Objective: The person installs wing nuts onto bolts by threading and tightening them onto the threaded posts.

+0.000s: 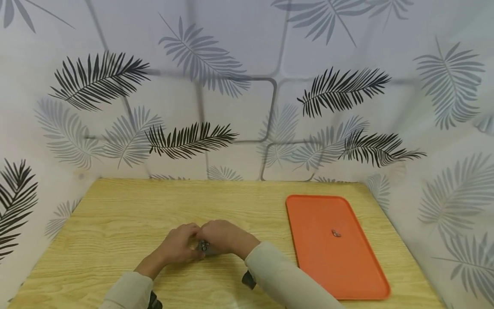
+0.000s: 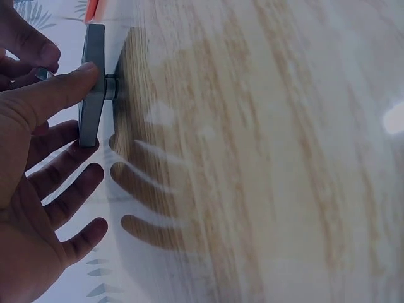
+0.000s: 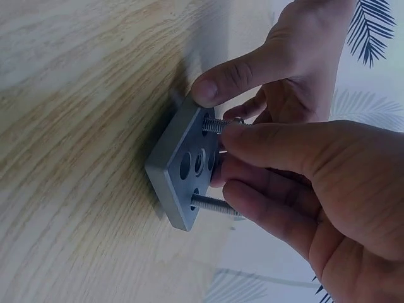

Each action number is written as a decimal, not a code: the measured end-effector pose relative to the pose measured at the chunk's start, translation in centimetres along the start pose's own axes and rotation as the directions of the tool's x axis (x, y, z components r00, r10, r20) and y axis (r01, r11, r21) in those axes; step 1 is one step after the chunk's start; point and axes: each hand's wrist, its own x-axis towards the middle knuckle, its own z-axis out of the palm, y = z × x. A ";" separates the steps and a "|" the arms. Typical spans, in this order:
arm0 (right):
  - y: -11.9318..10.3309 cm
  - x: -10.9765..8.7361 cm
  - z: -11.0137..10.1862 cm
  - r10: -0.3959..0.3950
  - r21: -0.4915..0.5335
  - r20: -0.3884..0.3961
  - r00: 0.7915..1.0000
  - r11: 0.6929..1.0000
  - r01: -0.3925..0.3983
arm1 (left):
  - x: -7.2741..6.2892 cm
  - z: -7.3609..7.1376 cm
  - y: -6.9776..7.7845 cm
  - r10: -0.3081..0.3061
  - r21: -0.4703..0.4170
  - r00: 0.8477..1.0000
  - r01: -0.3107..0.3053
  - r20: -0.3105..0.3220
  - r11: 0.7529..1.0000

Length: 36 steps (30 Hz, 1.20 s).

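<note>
A grey metal plate [image 3: 170, 151] with several holes stands close over the tabletop, a short round boss [image 2: 110, 87] on its underside. My left hand [image 1: 175, 245] grips the plate by its edges, thumb on one side and fingertips on the other. Two threaded screws stand up out of the plate's holes. My right hand [image 1: 224, 236] pinches the top of one screw [image 3: 213, 125] between thumb and finger. The other screw [image 3: 213, 204] rises beside the right fingers. In the head view the hands partly cover the plate.
To the right on the wood-grain table [image 1: 154, 197] lies an orange tray [image 1: 328, 266] with a low rim. A small metallic piece [image 1: 336, 233] lies in it. Leaf-patterned cloth [image 1: 239, 107] hangs behind the table and at its sides.
</note>
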 end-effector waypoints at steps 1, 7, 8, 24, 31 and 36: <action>0.0 0.0 0.0 0.007 -0.010 0.002 1.000 1.000 -0.007 | 0.0 0.0 0.0 0.000 -0.001 1.000 0.000 -0.002 1.000; 0.0 -0.2 0.1 0.050 -0.047 -0.027 0.998 0.998 -0.051 | 0.0 0.1 0.0 0.006 0.009 1.000 -0.006 -0.003 1.000; 0.0 -0.2 0.1 0.058 -0.052 -0.032 0.998 0.997 -0.060 | 0.0 0.1 0.0 0.007 0.012 1.000 -0.007 -0.004 1.000; 0.5 -0.2 -0.1 0.025 -0.017 -0.055 0.998 1.000 -0.026 | 0.1 0.3 -0.3 -0.010 0.035 1.000 0.010 -0.010 0.999; 0.4 -0.2 -0.1 -0.024 0.062 -0.032 0.999 0.998 0.026 | 0.1 0.3 -0.5 -0.001 0.011 1.000 0.001 -0.016 1.000; 0.4 -0.2 0.2 0.000 0.047 -0.038 0.999 0.999 0.002 | 0.0 0.4 -0.8 0.026 0.011 0.999 -0.026 -0.030 1.000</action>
